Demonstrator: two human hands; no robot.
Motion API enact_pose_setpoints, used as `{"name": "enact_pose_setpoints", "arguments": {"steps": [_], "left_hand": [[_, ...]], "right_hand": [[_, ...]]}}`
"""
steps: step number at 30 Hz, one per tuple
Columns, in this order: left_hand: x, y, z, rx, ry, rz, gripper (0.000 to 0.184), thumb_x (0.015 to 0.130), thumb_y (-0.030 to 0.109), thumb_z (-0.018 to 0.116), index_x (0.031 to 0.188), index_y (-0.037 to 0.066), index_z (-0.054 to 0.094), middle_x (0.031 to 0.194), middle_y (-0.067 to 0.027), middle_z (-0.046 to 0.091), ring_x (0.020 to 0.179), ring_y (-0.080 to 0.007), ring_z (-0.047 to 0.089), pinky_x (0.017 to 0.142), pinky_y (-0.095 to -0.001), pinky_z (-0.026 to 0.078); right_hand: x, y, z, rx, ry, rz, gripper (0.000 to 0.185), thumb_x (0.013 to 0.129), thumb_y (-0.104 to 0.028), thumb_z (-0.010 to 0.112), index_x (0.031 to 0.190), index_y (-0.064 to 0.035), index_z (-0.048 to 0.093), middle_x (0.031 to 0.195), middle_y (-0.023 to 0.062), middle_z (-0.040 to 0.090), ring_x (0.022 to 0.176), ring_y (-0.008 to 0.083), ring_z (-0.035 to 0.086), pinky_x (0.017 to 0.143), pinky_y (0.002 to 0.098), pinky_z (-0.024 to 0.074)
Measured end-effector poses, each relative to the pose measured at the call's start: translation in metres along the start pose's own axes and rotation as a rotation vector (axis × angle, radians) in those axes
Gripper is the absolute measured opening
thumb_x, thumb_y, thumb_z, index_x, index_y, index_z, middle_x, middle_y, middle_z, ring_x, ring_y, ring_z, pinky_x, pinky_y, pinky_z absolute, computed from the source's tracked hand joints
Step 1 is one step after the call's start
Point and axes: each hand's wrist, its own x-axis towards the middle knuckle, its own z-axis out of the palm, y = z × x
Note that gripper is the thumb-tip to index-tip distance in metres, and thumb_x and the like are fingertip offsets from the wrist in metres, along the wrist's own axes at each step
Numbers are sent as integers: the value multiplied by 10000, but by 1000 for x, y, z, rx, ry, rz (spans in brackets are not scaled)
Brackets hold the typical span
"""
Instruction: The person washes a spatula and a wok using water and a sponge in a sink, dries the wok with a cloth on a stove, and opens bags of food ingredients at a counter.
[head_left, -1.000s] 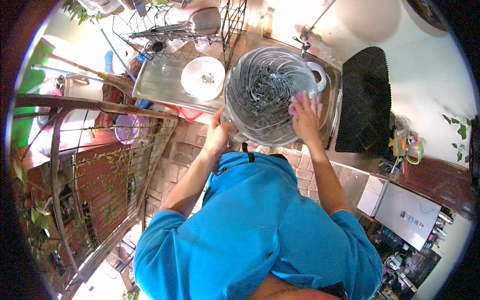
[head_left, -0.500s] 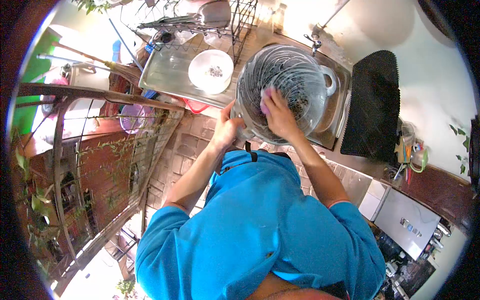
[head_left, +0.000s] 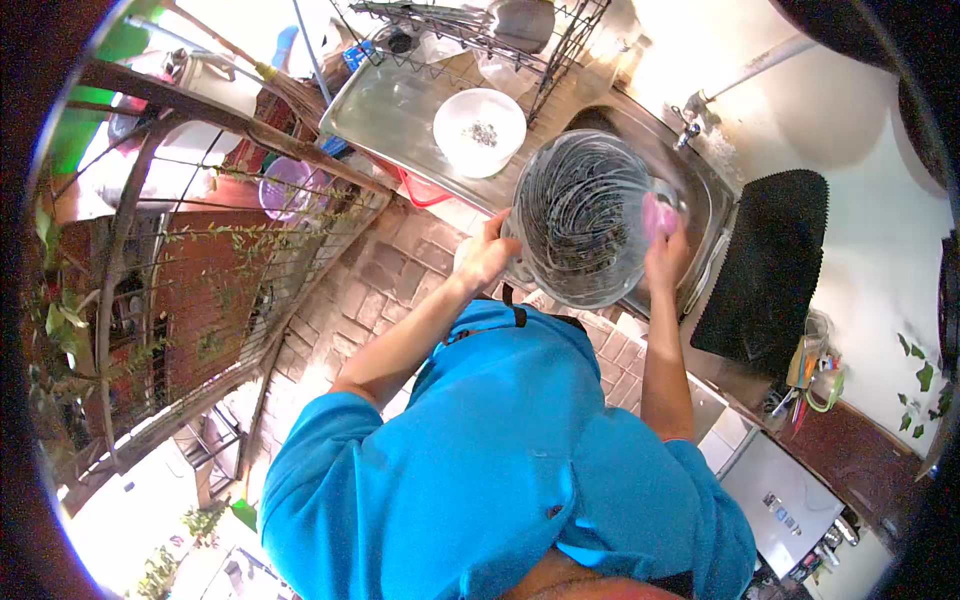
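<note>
The round, suds-streaked grey metal pot lies left of the right hand, which clutches a pink sponge, the left hand gripping the pot's opposite edge.

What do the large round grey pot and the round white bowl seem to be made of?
Large round grey pot: probably dull metal, judging by its grey walls under whitish streaks. Round white bowl: plastic or ceramic; its smooth, bright surface leaves this open.
</note>
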Motion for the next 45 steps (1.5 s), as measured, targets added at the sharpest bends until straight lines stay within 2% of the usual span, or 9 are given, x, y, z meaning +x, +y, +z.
{"name": "enact_pose_setpoints", "arguments": {"steps": [4, 9, 16, 20, 23, 27, 29, 39, 45], "left_hand": [[1, 3, 7, -117, -11, 0, 531, 660, 3, 519, 1190, 8, 544, 888, -78, 641, 676, -141, 546, 603, -264, 439], [-1, 9, 6, -125, 55, -114, 556, 645, -17, 505, 1200, 5, 529, 946, -81, 639, 773, -147, 570, 654, -261, 453], [25, -17, 17, -270, -58, -104, 534, 678, -17, 497, 1211, 8, 515, 1001, -80, 625, 849, -173, 561, 714, -273, 453], [23, -6, 23, -223, -21, -150, 532, 670, -21, 482, 1199, 19, 527, 963, -69, 635, 786, -158, 572, 686, -264, 456], [27, -12, 26, -248, -36, -144, 529, 661, -31, 467, 1183, 21, 535, 951, -70, 642, 804, -162, 585, 700, -258, 460], [35, -27, 25, -340, -41, -159, 498, 648, -46, 458, 1133, 10, 557, 962, -78, 643, 843, -174, 595, 733, -264, 467], [34, -25, 25, -319, -48, -126, 399, 757, 12, 491, 1150, -46, 522, 1008, -136, 625, 851, -240, 626, 744, -342, 525], [42, -24, 29, -277, 24, -138, 401, 712, 25, 503, 1103, -59, 529, 936, -134, 619, 828, -252, 617, 725, -354, 519], [38, -4, 33, -252, -5, -181, 378, 702, 49, 514, 1063, -58, 547, 907, -122, 618, 791, -228, 604, 708, -330, 501]], "right_hand": [[20, -71, 24, 439, -122, -10, 301, 877, -74, 495, 1159, 16, 552, 1116, 122, 597, 1042, 207, 551, 945, 321, 400], [43, -138, 104, 728, -418, -161, 259, 876, -87, 535, 1110, 20, 566, 1060, 105, 617, 985, 191, 579, 882, 318, 448], [61, -165, 146, 120, -401, -375, 319, 850, -147, 603, 1138, -18, 552, 995, 195, 649, 895, 268, 653, 764, 320, 501], [66, -121, 83, 130, -298, -224, 201, 824, -165, 654, 994, -59, 646, 877, 113, 681, 803, 171, 665, 728, 286, 519], [101, -67, 39, -202, 29, -237, 243, 747, -135, 699, 983, -113, 644, 640, 56, 599, 605, 187, 611, 603, 324, 492], [147, -50, -9, -519, 130, -197, 363, 686, -17, 621, 1031, -129, 622, 894, 202, 577, 885, 389, 564, 745, 457, 452], [160, -35, -19, -536, 143, -203, 388, 681, -11, 622, 1040, -160, 634, 934, 194, 561, 925, 389, 552, 767, 456, 452], [191, -27, -18, -621, -18, -276, 384, 658, -38, 655, 1027, -144, 658, 981, 174, 575, 959, 354, 553, 826, 421, 461], [201, -12, -20, -528, 31, -549, 210, 729, -37, 624, 910, -126, 683, 884, 112, 529, 877, 299, 558, 758, 407, 462]]}}
